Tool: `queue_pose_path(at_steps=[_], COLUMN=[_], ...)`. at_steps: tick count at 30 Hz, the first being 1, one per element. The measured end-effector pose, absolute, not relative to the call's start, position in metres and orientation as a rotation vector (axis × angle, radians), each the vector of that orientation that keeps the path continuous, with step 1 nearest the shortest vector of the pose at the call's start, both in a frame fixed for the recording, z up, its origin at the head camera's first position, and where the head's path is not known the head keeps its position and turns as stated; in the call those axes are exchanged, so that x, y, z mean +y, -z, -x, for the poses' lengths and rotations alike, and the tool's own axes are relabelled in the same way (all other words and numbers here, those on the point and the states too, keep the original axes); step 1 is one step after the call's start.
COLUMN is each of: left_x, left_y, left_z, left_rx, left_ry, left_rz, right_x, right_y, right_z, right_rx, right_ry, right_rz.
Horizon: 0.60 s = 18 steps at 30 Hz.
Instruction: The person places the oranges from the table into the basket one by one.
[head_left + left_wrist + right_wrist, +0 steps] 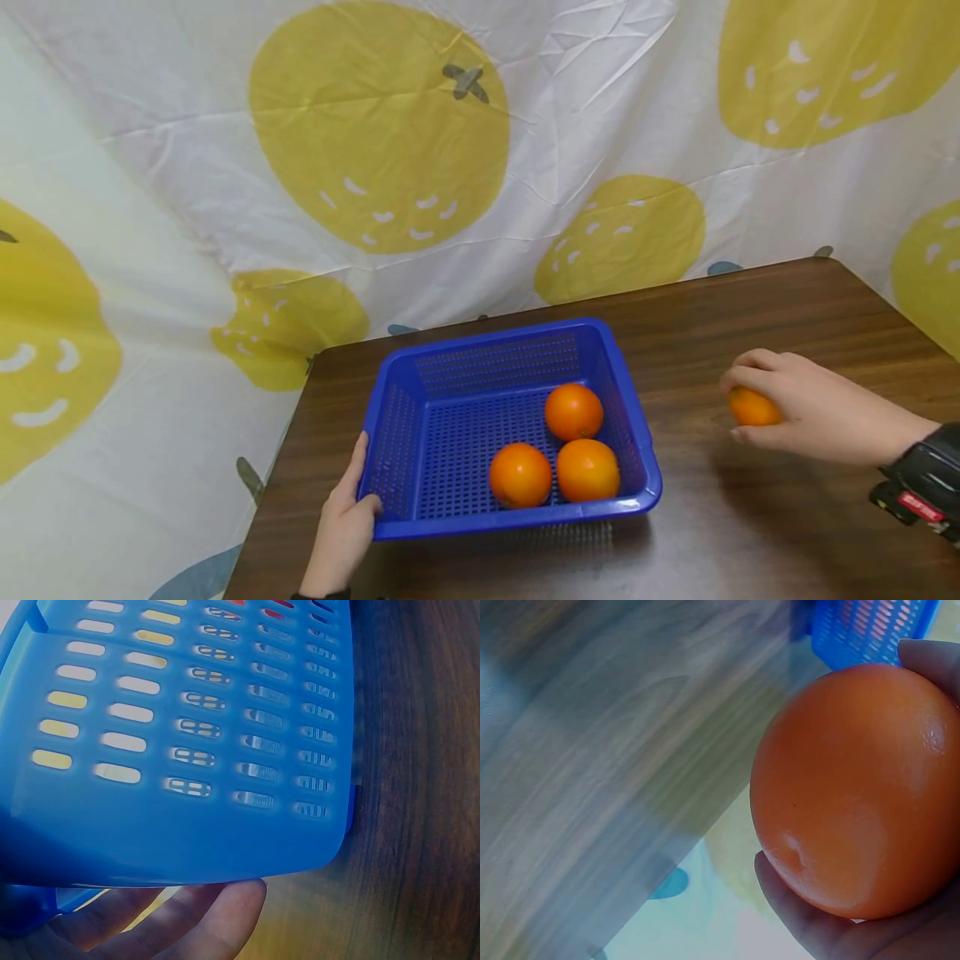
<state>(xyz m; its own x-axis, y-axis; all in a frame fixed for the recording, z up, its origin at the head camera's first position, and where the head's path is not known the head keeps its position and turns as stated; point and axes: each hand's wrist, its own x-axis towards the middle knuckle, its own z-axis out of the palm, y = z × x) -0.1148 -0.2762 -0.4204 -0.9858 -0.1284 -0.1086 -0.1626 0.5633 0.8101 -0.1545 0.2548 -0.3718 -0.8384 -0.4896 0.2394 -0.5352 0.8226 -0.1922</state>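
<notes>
A blue plastic basket (465,523) with slotted walls stands on the table, and three oranges lie in its right half: one orange (573,412) behind, another orange (520,475) and a third orange (588,471) in front. My left hand (345,512) grips the basket's left rim, thumb on the inner side; in the left wrist view its fingers (232,919) show against the outer wall. To the right of the basket, my right hand (817,408) holds an orange (855,795) between thumb and fingers. The right wrist view shows that orange close up.
The brown wooden table (720,517) extends around the basket, its back edge meeting a white cloth (570,100) printed with yellow fruit. A black wrist strap (926,467) with a small device sits on my right wrist.
</notes>
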Motion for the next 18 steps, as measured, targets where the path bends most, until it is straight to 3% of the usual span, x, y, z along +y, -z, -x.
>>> queue_pose_path(at_steps=[18], left_x=[-0.276], left_y=[0.421], left_z=[0.115], left_rx=[2.737], left_ry=[-1.417], left_rz=[0.285], right_x=[0.219], right_y=[0.346], right_z=[0.173], right_rx=[-2.802], right_ry=[-0.44], right_rz=[-0.903])
